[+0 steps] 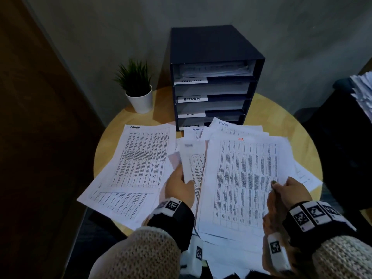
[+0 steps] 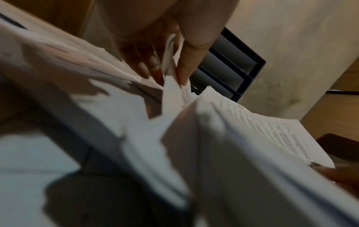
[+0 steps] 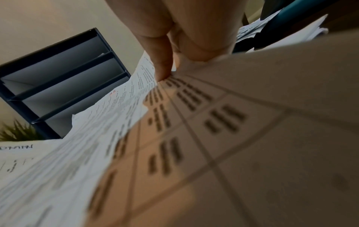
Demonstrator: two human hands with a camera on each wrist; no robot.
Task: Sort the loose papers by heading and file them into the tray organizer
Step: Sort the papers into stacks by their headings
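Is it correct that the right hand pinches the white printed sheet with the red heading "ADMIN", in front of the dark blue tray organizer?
Not quite: the red heading reads "HR", not "ADMIN", as the head view shows. The right hand does pinch that white printed sheet at its right edge, in front of the dark blue tray organizer.

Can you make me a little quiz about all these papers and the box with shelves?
1. True or false: the right hand pinches the sheet headed HR.
2. Which word heads the flat sheet on the left: A) ADMIN B) HR C) SALES
3. Fill in: the left hand holds thin papers in the ____ of the pile.

Key: 1 true; 2 A; 3 middle.
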